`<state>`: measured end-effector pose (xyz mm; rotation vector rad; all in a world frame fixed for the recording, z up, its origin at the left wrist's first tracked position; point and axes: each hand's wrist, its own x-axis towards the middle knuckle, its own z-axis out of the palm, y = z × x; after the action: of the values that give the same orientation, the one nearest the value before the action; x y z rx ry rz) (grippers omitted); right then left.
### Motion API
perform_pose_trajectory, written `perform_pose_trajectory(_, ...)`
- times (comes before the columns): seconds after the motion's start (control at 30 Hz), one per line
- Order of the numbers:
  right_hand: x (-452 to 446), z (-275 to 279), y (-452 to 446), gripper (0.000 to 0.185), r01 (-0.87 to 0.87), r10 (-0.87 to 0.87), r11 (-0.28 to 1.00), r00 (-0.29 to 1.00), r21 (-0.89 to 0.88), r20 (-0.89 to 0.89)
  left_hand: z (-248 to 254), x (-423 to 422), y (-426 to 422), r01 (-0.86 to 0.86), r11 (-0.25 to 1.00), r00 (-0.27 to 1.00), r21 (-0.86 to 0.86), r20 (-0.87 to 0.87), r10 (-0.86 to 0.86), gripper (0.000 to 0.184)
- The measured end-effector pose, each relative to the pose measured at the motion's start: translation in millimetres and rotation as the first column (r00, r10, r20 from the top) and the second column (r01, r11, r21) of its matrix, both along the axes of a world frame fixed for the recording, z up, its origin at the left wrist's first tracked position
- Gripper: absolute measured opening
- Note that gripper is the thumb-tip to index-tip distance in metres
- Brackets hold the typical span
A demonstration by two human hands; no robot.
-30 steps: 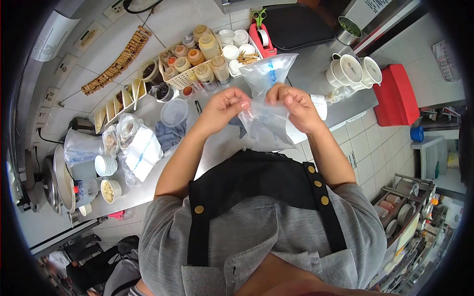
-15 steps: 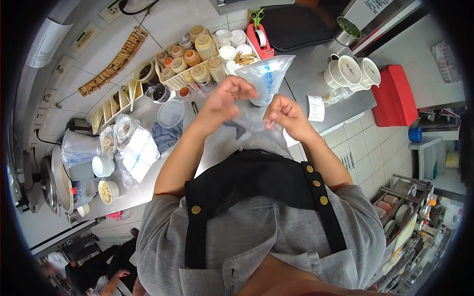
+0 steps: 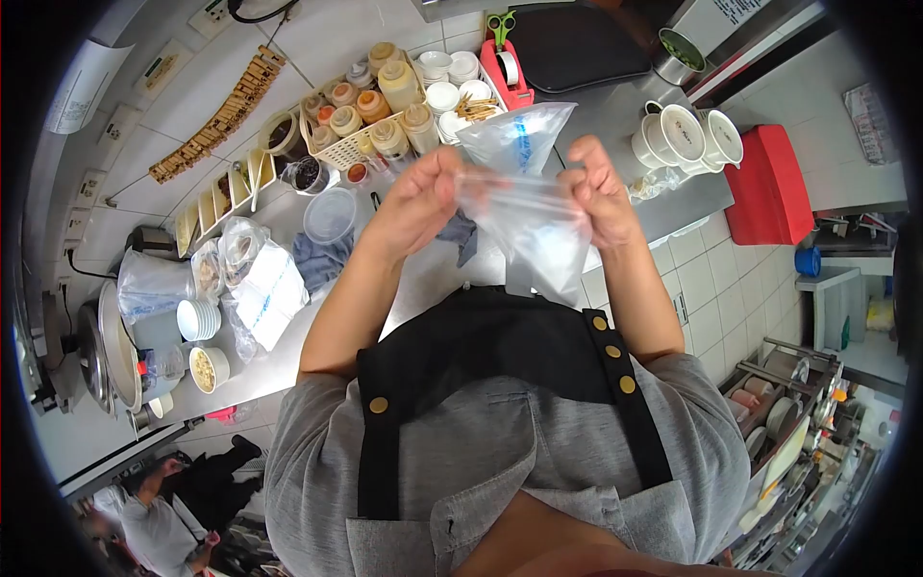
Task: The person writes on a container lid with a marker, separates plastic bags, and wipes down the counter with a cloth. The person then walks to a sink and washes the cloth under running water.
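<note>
A clear plastic bag hangs between my two hands, its upper edge stretched and slightly blurred. My left hand pinches the bag's left corner. On the other side, my right hand grips the right corner, its index finger raised. Behind them a second clear bag with blue print stands on the steel counter. A blue-grey cloth lies left of my left hand, with a clear round lid on it.
A basket of sauce bottles and small white bowls line the wall. A red tape dispenser, white cups and a red bin are to the right. A co-worker is at lower left.
My hands have drawn apart and the bag is now spread between them. My right hand has moved right and up. The co-worker at lower left has changed position.
</note>
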<state>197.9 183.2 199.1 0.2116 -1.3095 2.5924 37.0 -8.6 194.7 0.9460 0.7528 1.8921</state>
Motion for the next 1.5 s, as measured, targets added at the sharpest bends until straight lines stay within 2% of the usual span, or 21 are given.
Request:
perform_pose_trajectory(0.17, -29, 5, 32, 0.009, 0.018, -0.009, 0.999, 0.964, 0.031, -0.266, 1, -25, 28, 0.168, 0.971, 0.955, 0.171, 0.214, -0.203, 0.035)
perform_pose_trajectory(0.23, -40, 15, 33, 0.02, 0.059, -0.146, 0.948, 0.954, -0.312, -0.262, 18, -18, 36, 0.162, 0.941, 0.926, 0.296, 0.283, -0.249, 0.041)
perform_pose_trajectory(0.27, -45, -1, 47, 0.031, -0.034, -0.073, 0.91, 0.968, -0.414, -0.24, 32, -12, 41, 0.052, 0.979, 0.905, 0.195, 0.405, -0.129, 0.047)
perform_pose_trajectory(0.33, -42, 14, 23, 0.039, 0.214, -0.229, 0.888, 0.973, -0.407, 0.012, 55, -4, 53, -0.123, 0.989, 0.818, -0.077, 0.556, 0.145, 0.07)
perform_pose_trajectory(0.4, -55, 0, 21, 0.041, 0.296, -0.297, 0.955, 0.951, -0.02, -0.085, 12, -27, 56, 0.053, 0.997, 0.793, 0.059, 0.604, -0.078, 0.075)
perform_pose_trajectory(0.43, -52, -28, 28, 0.04, 0.207, -0.202, 0.952, 0.978, -0.223, 0.047, -18, -37, 57, 0.228, 0.954, 0.729, 0.197, 0.615, -0.301, 0.08)
perform_pose_trajectory(0.47, -50, -55, 36, 0.042, 0.169, -0.105, 0.881, 0.981, -0.443, 0.165, -43, -41, 58, 0.241, 0.966, 0.695, 0.095, 0.678, -0.24, 0.089)
perform_pose_trajectory(0.53, -46, -143, 46, 0.042, 0.149, -0.098, 0.906, 0.984, -0.397, 0.146, -93, -46, 60, 0.289, 0.957, 0.717, -0.026, 0.668, -0.198, 0.09)
perform_pose_trajectory(0.63, -35, -165, 25, 0.033, 0.181, -0.091, 0.901, 0.967, -0.394, 0.236, -164, -44, 67, 0.271, 0.955, 0.664, -0.123, 0.742, -0.093, 0.077)
perform_pose_trajectory(0.73, -35, -197, 26, 0.037, 0.264, -0.142, 0.913, 0.921, -0.312, 0.362, -203, -42, 77, 0.201, 0.94, 0.759, -0.277, 0.651, 0.03, 0.029)
perform_pose_trajectory(0.77, -36, -199, 27, 0.037, 0.266, -0.143, 0.911, 0.92, -0.315, 0.365, -207, -38, 83, 0.203, 0.938, 0.757, -0.28, 0.652, 0.031, 0.029)
perform_pose_trajectory(0.83, -35, -200, 27, 0.036, 0.336, -0.248, 0.929, 0.876, -0.154, 0.413, -204, -17, 98, -0.231, 0.875, 0.753, -0.425, 0.491, 0.438, 0.028)
perform_pose_trajectory(0.97, -37, -208, 16, 0.039, 0.439, -0.358, 0.896, 0.809, -0.074, 0.467, -234, -14, 109, -0.398, 0.824, 0.721, -0.403, 0.419, 0.552, 0.026)
perform_pose_trajectory(1.03, -35, -231, 16, 0.034, 0.587, -0.652, 0.758, 0.681, 0.283, 0.334, -244, -17, 114, -0.813, 0.446, 0.581, -0.373, -0.471, 0.664, 0.018)
perform_pose_trajectory(1.17, -21, -246, -26, 0.037, 0.737, -0.713, 0.603, 0.325, 0.306, 0.621, -237, -30, 71, -0.849, 0.357, 0.527, -0.389, -0.572, 0.629, 0.019)
perform_pose_trajectory(1.2, -18, -254, -42, 0.037, 0.702, -0.681, 0.65, 0.368, 0.291, 0.633, -204, -29, 41, -0.788, 0.361, 0.601, -0.499, -0.498, 0.625, 0.025)
perform_pose_trajectory(1.23, -13, -261, -56, 0.038, 0.386, -0.619, 0.774, 0.625, 0.502, 0.475, -203, -35, 11, -0.807, 0.315, 0.567, -0.499, -0.509, 0.647, 0.025)
perform_pose_trajectory(1.27, -10, -263, -68, 0.039, 0.071, -0.432, 0.701, 0.834, 0.71, 0.343, -202, -42, -20, -0.851, 0.291, 0.51, -0.437, -0.558, 0.654, 0.027)
perform_pose_trajectory(1.3, -15, -215, -94, 0.037, -0.092, -0.444, 0.444, 0.841, 0.891, 0.308, -202, -47, -49, -0.885, 0.276, 0.459, -0.376, -0.603, 0.652, 0.029)
perform_pose_trajectory(1.37, -32, -189, -121, 0.028, 0.005, -0.459, 0.118, 0.887, 0.993, 0.05, -196, -60, -115, -0.954, -0.017, 0.237, -0.298, -0.791, 0.563, 0.03)
perform_pose_trajectory(1.5, -55, -235, -104, 0.022, 0.068, -0.368, -0.088, 0.925, 0.994, -0.096, -201, -86, -231, -0.902, -0.375, 0.014, -0.214, -0.883, 0.469, 0.022)
